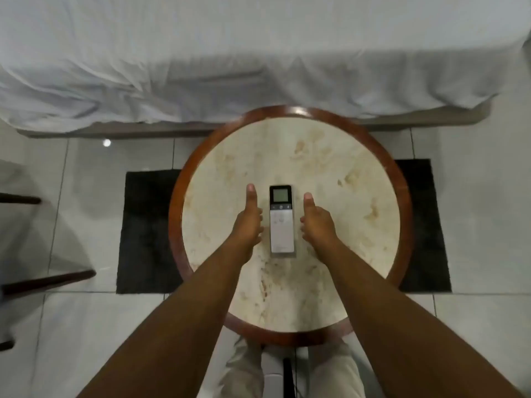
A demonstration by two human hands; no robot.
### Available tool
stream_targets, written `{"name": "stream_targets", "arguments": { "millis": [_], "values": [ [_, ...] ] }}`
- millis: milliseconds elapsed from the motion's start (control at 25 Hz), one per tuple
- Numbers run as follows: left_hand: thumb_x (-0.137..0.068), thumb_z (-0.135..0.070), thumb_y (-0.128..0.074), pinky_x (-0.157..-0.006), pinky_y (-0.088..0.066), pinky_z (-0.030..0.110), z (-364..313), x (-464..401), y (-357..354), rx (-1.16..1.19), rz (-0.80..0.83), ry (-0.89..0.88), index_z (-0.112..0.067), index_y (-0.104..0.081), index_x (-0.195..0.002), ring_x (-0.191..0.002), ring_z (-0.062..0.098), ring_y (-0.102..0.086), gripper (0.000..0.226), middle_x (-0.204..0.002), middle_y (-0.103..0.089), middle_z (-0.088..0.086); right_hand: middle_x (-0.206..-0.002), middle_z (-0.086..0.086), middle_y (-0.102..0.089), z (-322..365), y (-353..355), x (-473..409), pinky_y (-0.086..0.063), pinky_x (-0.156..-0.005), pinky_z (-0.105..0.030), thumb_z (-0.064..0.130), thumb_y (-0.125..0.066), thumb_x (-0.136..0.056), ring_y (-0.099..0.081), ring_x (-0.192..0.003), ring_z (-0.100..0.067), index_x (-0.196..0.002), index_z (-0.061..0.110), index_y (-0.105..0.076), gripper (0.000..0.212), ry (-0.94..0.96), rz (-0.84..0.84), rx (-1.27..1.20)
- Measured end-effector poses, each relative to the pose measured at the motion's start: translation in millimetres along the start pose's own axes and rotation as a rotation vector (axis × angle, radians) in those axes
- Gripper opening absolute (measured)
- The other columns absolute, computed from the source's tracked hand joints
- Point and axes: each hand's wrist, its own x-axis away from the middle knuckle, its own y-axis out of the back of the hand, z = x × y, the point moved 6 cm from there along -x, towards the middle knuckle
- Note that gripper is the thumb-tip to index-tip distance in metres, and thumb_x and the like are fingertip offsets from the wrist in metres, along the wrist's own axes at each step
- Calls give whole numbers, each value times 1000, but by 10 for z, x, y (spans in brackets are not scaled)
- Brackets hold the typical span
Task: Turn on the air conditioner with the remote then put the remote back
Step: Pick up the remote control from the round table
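Note:
A slim white remote [282,222] with a dark top and a small grey screen lies flat on the round table [344,196], screen end away from me. My left hand [247,222] rests on the table just left of it, fingers curled under, thumb stretched forward. On the remote's other side my right hand [317,224] mirrors that pose. Neither hand touches the remote; a narrow gap shows on each side. No air conditioner is in view.
The table has a pale marbled top and a red-brown wooden rim [175,214]. It stands on a dark rug [146,231] over glossy white tiles. A bed with rumpled white sheets [201,67] runs along the far side. Dark chair legs [48,278] jut in at the left.

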Motion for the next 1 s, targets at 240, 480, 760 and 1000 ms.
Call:
{"name": "stream_targets", "arguments": {
  "millis": [240, 480, 760, 1000],
  "values": [
    [-74, -88, -12, -65, -59, 30, 175, -274, -151, 99, -10, -19, -10, -75, -93, -79, 25, -75, 102, -84, -78, 10, -90, -10, -76, -128, -283, -312, -58, -81, -44, 52, -40, -97, -71, -83, -29, -89, 12, -73, 53, 19, -7, 14],
    [-75, -88, -14, -50, -49, 27, 180, -84, -79, 133, -34, 1, -23, -72, -80, -56, 12, -71, 88, -68, -75, -2, -80, 4, -67, -224, -391, -160, -53, -65, -33, 49, -50, -97, -66, -76, -19, -79, 27, -62, 31, 8, 66, 19],
    [-70, -90, -13, -66, -56, 29, -28, 668, -132, 113, 42, -60, -23, -74, -91, -77, 21, -74, 93, -84, -78, 0, -92, -9, -68, 157, -45, 475, -47, -65, -32, 38, -50, -100, -65, -80, -26, -98, 10, -65, 32, 77, 65, 33],
    [-80, -82, -17, -101, -44, 49, -929, 1449, 77, 39, 18, -240, -14, -54, -131, -112, 32, -58, 93, -129, -59, 9, -91, -14, -69, 944, 741, 1280, -49, -63, -32, 38, -53, -99, -65, -78, -32, -88, 11, -62, 31, 109, -4, -222]
  ]
}}
